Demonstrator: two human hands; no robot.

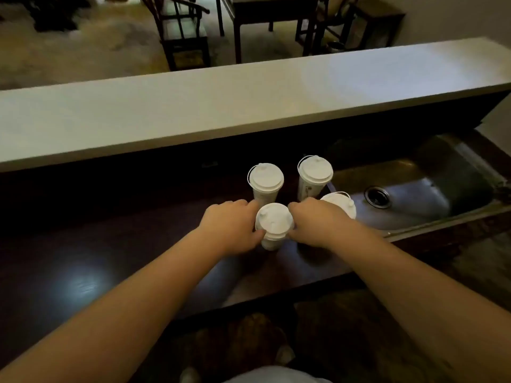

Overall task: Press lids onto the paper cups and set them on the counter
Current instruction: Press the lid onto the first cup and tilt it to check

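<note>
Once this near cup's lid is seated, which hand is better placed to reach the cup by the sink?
Probably the right hand. It grips the near cup from the sink side, and the sink-side cup sits right behind its knuckles. The left hand would have to cross over.

Head-worn view, downward over counter [83,272]

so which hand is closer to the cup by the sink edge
Right. The right hand lies directly in front of that cup and partly covers it, while the left hand is on the far side of the near cup, which both hands grip.
</note>
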